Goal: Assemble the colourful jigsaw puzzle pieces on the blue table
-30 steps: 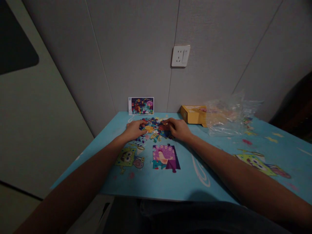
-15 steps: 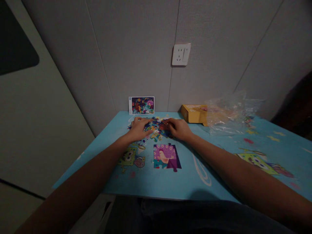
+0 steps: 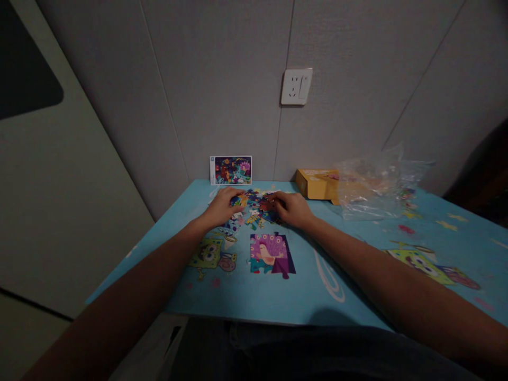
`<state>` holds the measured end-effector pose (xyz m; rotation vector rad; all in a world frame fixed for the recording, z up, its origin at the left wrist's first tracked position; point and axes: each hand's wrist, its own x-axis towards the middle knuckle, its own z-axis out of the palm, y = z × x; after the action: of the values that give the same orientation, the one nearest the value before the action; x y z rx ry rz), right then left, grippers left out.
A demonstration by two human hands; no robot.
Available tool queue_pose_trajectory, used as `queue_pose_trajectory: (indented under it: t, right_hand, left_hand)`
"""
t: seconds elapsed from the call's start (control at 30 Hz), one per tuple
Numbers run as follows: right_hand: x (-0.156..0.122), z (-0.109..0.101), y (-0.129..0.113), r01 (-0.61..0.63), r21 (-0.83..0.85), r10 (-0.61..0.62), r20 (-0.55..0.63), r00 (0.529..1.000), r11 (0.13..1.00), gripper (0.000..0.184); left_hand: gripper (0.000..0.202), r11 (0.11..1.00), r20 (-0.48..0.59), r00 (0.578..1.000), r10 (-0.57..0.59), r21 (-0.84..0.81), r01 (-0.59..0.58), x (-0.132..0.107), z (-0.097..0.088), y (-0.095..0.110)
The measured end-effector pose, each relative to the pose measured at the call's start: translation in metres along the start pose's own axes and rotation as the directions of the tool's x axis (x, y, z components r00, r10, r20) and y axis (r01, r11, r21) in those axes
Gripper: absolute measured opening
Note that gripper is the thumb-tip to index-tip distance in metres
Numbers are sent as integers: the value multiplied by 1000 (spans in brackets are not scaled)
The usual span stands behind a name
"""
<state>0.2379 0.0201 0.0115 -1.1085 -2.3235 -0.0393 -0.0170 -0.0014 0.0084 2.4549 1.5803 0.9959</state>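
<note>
A pile of loose puzzle pieces (image 3: 254, 211) in dark blue, orange and red lies towards the back of the table. My left hand (image 3: 222, 206) rests at the pile's left side, thumb and fingers apart, fingertips by some orange and blue pieces. On the right side, my right hand (image 3: 294, 209) has its fingers bent onto a reddish-brown puzzle piece (image 3: 266, 205); the hand partly hides its grip. Nearer to me, a joined puzzle section (image 3: 270, 255) shows a pink and purple creature and lies flat, apart from both hands.
A picture card (image 3: 232, 170) of the puzzle leans against the wall behind the pile. To the right are a yellow box (image 3: 317, 185) and a crumpled clear plastic bag (image 3: 369, 188). The light-blue table (image 3: 238, 296) has printed cartoon figures. A socket (image 3: 296, 87) is on the wall.
My left hand has moved slightly left, uncovering orange and blue pieces by its fingers. My right hand has stayed nearly in place. The joined section has not moved.
</note>
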Motion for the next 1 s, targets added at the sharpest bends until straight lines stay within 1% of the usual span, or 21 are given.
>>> queue_pose_trajectory:
  t: [0.07,0.13,0.2,0.27,0.37,0.43,0.53,0.63,0.7,0.8,0.9,1.0]
  right_hand:
    - [0,-1,-2,-7,15,7,0,1000,1000,28]
    - [0,-2,-6,-1,53,1,-10,1000,999,30]
    - [-1,-3,-11,41,101,-39,-20,999,994,35]
    - [-2,-2,-16,130,130,-129,-20,991,983,39]
    - [-3,-1,-20,243,109,-243,-9,970,964,30]
    - [-3,1,-18,262,77,-263,-2,965,962,24]
    - [-2,1,-15,206,22,-206,-3,979,978,22]
    - [0,1,-15,73,44,-71,-30,997,996,31]
    - [1,3,-16,-26,144,32,-43,999,989,36]
    - [4,6,-19,-148,343,164,-17,986,928,38]
    - [5,10,-18,-193,478,215,9,977,857,36]
    - [5,12,-17,-189,545,217,13,976,817,36]
  left_hand:
    - [45,1000,-83,997,-9,-23,7,1,-3,3]
    - [43,997,-97,995,7,-75,-15,-1,-6,8]
    - [46,986,-51,998,43,-158,-50,-3,-5,16]
    - [51,966,8,996,87,-245,-83,-6,-2,24]
    - [56,935,51,987,152,-330,-127,-8,3,34]
    - [54,933,61,987,151,-338,-122,-8,4,36]
    - [51,937,42,996,84,-344,-64,-8,1,34]
    - [54,935,-32,999,31,-352,-40,-8,-5,29]
    - [53,946,-94,995,28,-320,-57,-7,-7,27]
    - [49,962,-160,985,63,-251,-103,-7,-8,25]
    - [48,965,-180,977,110,-215,-148,-6,-7,25]
    - [46,963,-189,972,143,-199,-181,-8,-7,28]
